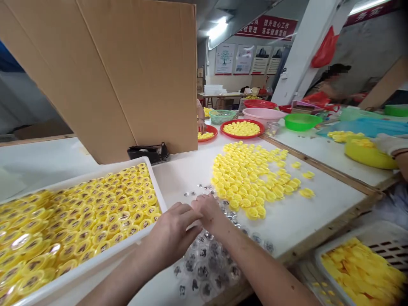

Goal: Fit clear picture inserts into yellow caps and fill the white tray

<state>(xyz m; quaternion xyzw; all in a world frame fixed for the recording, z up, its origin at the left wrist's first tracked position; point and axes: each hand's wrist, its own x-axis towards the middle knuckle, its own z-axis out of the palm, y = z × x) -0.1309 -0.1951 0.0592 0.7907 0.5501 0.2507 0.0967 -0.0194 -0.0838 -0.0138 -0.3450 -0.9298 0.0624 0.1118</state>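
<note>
My left hand (174, 231) and my right hand (208, 211) meet over the white table, fingers curled in towards each other. Both look closed; whatever lies between their fingertips is hidden behind the hands. Under and around them are clear round discs with dark printed pictures (204, 270), scattered on the tabletop. Just beyond my right hand spreads a wide group of small yellow plastic pieces (242, 178), shaped like shallow round cups. Left of my left hand, a white tray (159, 191) is packed with rows of yellow pieces that have printed discs in them (105, 212).
A tall cardboard sheet (143, 76) and a black tape dispenser (149, 153) stand behind the tray. Red trays (262, 131), a pink basin (263, 114) and a green basin (301, 122) lie farther back. A crate of yellow pieces (360, 267) sits low right. Other people work nearby.
</note>
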